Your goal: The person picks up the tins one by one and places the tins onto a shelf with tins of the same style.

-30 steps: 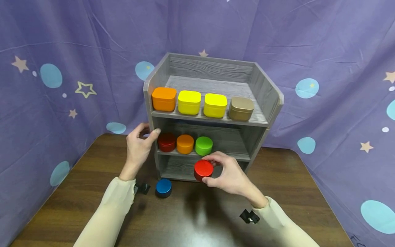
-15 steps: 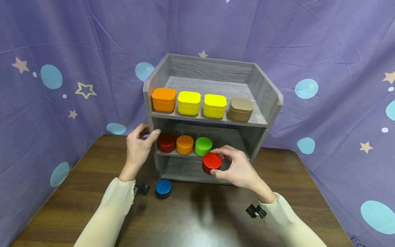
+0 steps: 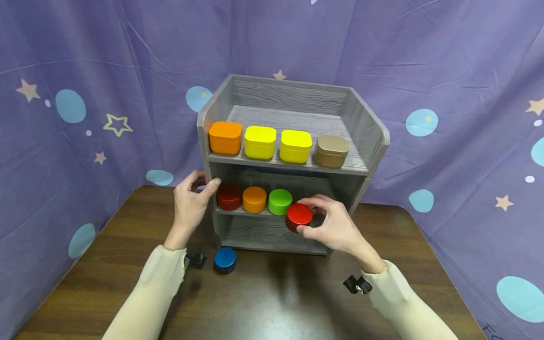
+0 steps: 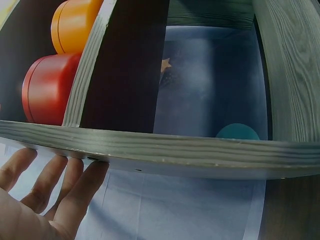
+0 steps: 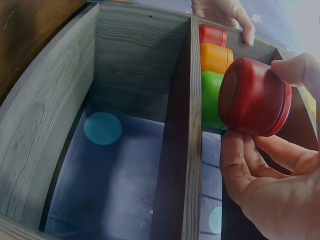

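Observation:
My right hand (image 3: 337, 225) pinches a bright red round tin (image 3: 299, 216) between thumb and fingers. The tin overlaps the front of the grey wooden shelf's middle board, right of a green tin (image 3: 280, 202). In the right wrist view the held red tin (image 5: 250, 97) shows tilted close to the green tin (image 5: 212, 97). My left hand (image 3: 189, 203) grips the left side panel of the shelf (image 3: 272, 166), thumb over its front edge. The left wrist view shows its fingers (image 4: 75, 192) against the panel's outer face. Dark red (image 3: 229, 197) and orange (image 3: 254, 199) tins stand left of the green one.
On the top board sit an orange box (image 3: 225, 138), two yellow boxes (image 3: 260, 142) and a gold-brown box (image 3: 331, 151). A blue round tin (image 3: 225, 260) lies on the wooden table (image 3: 255, 311) before the shelf. A purple curtain (image 3: 106, 38) hangs behind.
My right hand has carried the red tin up and to the right, from before the lower compartment to the middle board beside the green tin. My left hand has stayed on the side panel.

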A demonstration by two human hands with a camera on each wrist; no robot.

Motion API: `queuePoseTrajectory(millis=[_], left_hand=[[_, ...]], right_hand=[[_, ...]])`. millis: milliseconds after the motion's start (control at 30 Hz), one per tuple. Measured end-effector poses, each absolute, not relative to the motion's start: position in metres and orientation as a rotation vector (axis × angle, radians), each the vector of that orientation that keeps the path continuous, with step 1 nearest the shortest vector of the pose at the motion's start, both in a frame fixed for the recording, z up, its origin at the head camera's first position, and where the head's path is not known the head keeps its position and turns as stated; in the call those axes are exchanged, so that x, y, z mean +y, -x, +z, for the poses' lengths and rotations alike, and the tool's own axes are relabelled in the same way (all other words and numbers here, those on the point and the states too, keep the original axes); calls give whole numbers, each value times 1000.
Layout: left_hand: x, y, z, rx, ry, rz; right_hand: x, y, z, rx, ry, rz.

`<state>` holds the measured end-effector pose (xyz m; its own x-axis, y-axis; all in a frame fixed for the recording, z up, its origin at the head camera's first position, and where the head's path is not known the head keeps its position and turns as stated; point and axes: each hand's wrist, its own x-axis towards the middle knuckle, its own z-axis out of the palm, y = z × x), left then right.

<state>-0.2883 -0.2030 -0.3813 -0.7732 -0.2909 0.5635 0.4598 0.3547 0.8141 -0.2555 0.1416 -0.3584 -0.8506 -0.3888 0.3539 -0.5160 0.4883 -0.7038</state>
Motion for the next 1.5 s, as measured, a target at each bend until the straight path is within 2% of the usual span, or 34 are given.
queuePoseTrajectory(millis=[1500], left_hand=[[-204,288,-381,-1969,148,-1476]], right_hand=[[158,285,-360,-2663,-654,1159]])
